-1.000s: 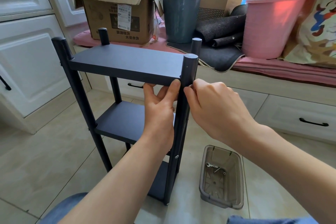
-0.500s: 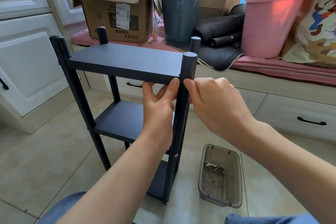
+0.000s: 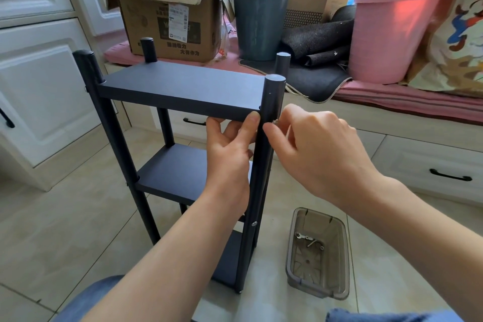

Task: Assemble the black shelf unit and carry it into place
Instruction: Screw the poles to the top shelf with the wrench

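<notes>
The black shelf unit (image 3: 183,86) stands upright on the tiled floor, with three boards between four round posts. My left hand (image 3: 230,154) holds the front edge of the top board from below, thumb pressed on the edge beside the near right post (image 3: 271,97). My right hand (image 3: 316,149) is at that post's right side, just under the top board, with its fingertips pinching a small metal piece against the post. What the piece is cannot be made out.
A clear plastic box (image 3: 318,287) with a small wrench and a few screws lies on the floor at the right. Behind the shelf a window bench carries a cardboard box (image 3: 167,10), a grey bin (image 3: 258,21) and a pink bucket (image 3: 386,34). White cabinets (image 3: 39,91) stand at the left.
Both hands stay at the near right post under the top board. My right hand's fingers have shifted slightly to the post's right side; the view has dropped a little.
</notes>
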Tool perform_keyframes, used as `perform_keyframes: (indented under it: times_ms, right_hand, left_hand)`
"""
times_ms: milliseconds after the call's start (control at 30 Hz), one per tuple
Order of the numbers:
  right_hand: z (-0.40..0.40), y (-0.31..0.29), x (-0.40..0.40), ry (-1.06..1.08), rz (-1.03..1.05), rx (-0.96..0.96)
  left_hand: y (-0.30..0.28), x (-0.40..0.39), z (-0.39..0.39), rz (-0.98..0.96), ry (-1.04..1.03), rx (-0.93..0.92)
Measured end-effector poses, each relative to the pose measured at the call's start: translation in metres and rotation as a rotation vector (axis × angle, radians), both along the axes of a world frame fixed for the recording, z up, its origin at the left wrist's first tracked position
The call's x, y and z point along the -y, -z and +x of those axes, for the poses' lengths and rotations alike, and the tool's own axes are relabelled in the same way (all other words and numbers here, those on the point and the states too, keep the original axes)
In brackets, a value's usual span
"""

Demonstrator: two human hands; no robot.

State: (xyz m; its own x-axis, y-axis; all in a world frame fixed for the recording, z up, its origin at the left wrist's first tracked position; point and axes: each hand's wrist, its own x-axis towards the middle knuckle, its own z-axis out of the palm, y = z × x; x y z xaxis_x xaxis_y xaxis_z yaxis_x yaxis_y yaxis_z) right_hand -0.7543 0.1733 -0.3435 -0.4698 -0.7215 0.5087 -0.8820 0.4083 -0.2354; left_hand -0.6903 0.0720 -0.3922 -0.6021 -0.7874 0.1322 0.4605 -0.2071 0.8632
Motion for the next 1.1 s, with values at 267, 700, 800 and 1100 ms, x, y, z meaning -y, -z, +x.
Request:
perform_keyframes:
  times_ms: [267,700,800,1100]
  right_hand:
    - [0.0010,0.0009,-0.0002,0.011,0.029,-0.021]
    - [-0.0005,0.0004,0.0014,-0.006,0.021,-0.064]
    - [0.0011,0.0007,0.0024,-0.001,0.043,-0.063]
    - [-0.0004,0.0007,0.0053,-0.006,0.030,-0.018]
  left_hand:
    - [0.0017,0.0004,-0.0003,0.007,0.004,-0.012]
    - [0.0015,0.0017,-0.0001,0.004,-0.005,-0.001]
    - [0.0025,0.0012,-0.0003,0.006,-0.005,0.006]
    - [0.0012,0.0018,0.0003,0.001,-0.006,0.022]
